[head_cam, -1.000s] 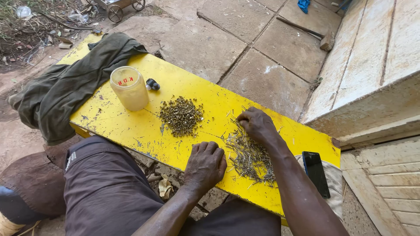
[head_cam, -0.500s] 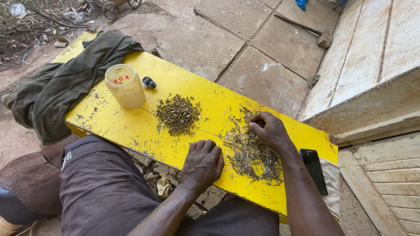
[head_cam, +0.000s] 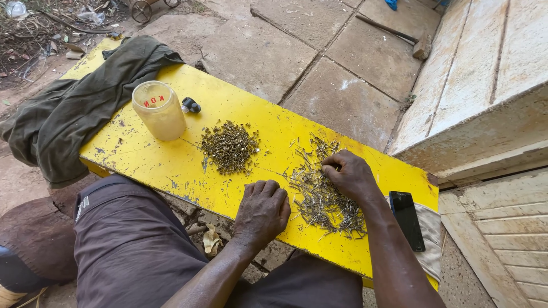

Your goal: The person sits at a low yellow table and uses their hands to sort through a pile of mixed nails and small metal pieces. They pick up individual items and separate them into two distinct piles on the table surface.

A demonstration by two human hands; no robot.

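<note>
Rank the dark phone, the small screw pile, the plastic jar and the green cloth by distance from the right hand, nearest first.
From the right hand:
1. Dark phone, just right of it.
2. Small screw pile, mid-board.
3. Plastic jar, farther left.
4. Green cloth, at the board's far left end.
</note>
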